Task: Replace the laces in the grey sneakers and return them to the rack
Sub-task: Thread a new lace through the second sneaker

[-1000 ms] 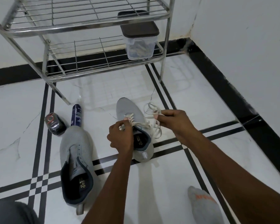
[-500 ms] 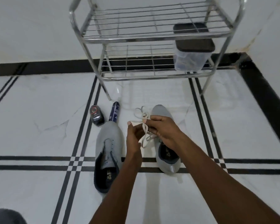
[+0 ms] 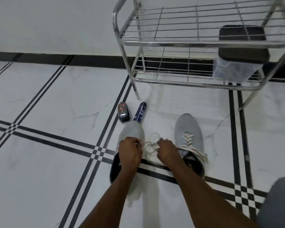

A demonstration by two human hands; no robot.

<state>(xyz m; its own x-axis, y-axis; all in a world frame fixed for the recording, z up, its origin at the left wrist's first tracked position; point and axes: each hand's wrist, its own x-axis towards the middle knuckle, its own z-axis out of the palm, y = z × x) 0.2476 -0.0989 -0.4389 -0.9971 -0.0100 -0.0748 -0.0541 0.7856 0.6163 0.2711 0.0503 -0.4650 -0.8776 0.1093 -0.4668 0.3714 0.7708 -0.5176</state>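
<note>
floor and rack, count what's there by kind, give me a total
grey sneakers: 2, left one, right one
loose white lace: 1, held between the left hand and right hand
small black bottle: 1
blue can: 1
metal rack: 1
plastic box with dark lid: 1
total: 7

Soft, even indoor light fills the scene, and the glossy white floor (image 3: 56, 99) mirrors the steel rack (image 3: 171, 41) as a pale sheen toward 12 o'clock. Faint shadows trail from both forearms toward 6 o'clock. Wide-angle distortion bows the rack's bars and the floor stripes near the edges, and fine detail is slightly soft throughout.
</note>
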